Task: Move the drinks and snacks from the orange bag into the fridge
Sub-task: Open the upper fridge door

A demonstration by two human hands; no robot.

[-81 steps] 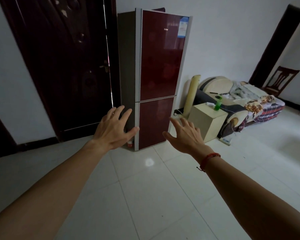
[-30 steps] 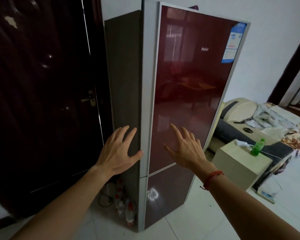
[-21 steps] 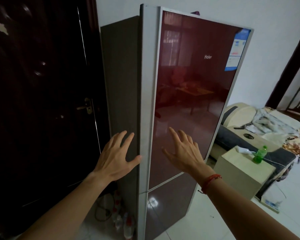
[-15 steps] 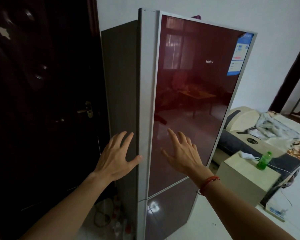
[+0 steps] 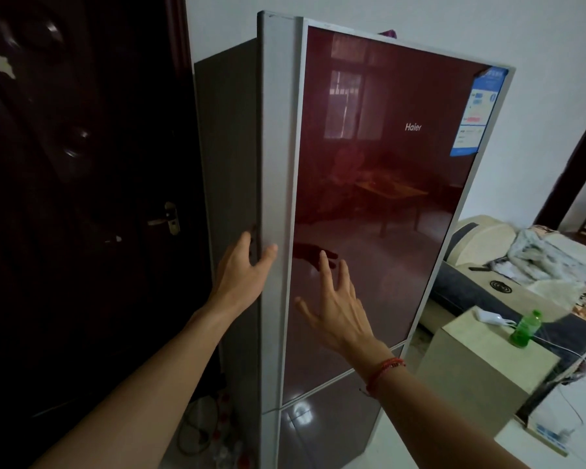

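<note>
Fridge [image 5: 227, 147] shut, interior hidden; left hand [image 5: 242, 275], half hidden, grips door [image 5: 369, 198] edge.

We see a dark wooden door [image 5: 82, 198] on the left with a metal handle [image 5: 170, 218], and a plain white wall [image 5: 538, 35] behind. Far right stands a sofa [image 5: 471, 238] heaped with blankets [image 5: 548, 255]. Nearer is a beige cabinet [image 5: 481, 377] bearing a green bottle [image 5: 525, 330]. The floor [image 5: 454, 455] is pale tile and the light is dim.
</note>
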